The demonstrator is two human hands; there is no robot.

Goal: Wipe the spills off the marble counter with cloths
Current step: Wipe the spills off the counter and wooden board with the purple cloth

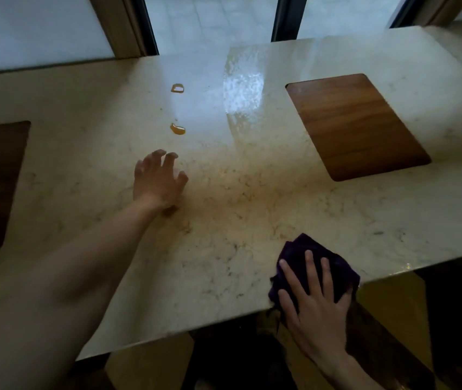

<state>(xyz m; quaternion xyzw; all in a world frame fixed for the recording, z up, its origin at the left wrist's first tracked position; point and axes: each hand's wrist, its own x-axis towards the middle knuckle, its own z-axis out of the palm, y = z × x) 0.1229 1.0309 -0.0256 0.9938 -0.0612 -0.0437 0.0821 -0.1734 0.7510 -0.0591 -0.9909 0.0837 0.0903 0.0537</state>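
At the near edge of the marble bench (224, 220), the right hand (315, 302) lies flat with fingers (310, 266) spread, pressing a crumpled dark purple cloth (303, 249). Farther in, the left hand (158, 180) rests empty on the stone, fingers curled and apart. Beyond it sit two small amber spills (177, 129), the farther one (177, 88) ring-shaped. A rounded wooden inset (356, 125) lies to the right.

- Dim room; daylight enters through the tall frosted windows (213, 21) behind.
- White glare streaks the cream marble counter (242, 88).
- Wide-angle bending and soft blur at the edges.
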